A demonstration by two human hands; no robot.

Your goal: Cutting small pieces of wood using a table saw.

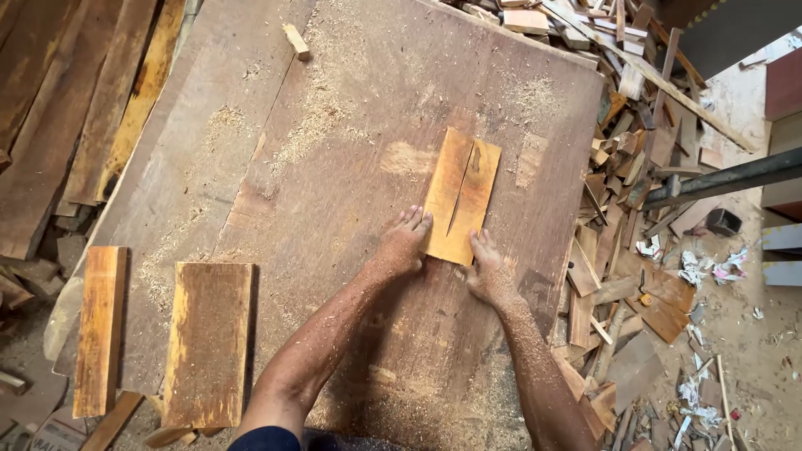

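Head view, looking down on a large sawdust-strewn wooden worktop (334, 167).

At 8 o'clock: a narrow plank (99, 330) lies lengthwise over the near left edge, well apart from the hands. Just beside it, to its right, a wider board (208, 342), dusty, also overhanging the near edge. The two do not touch.

At 11 o'clock: a small wood block (296, 41), alone near the far edge.

Centre: left hand (403, 244), fingers spread flat, fingertips resting against the near left edge of the two orange-brown wood strips (461, 194). Grip not closed; nothing pinched. Forearm coated in sawdust.

The strips lie side by side on the worktop, long axis roughly 12 to 6 o'clock, touching at the far end with a thin wedge-shaped gap opening toward the near end. A pale sawdust patch (408, 157) sits just to their left at 10 o'clock.

Right hand (487, 269), fingers extended and loosely spread, tips touching the near right corner of the strips. Open palm down; grip holds nothing.

At 2 to 4 o'clock, off the worktop: a scrap heap of offcuts (635, 167) on the floor, and a dark metal bar (727, 178) crossing above it.
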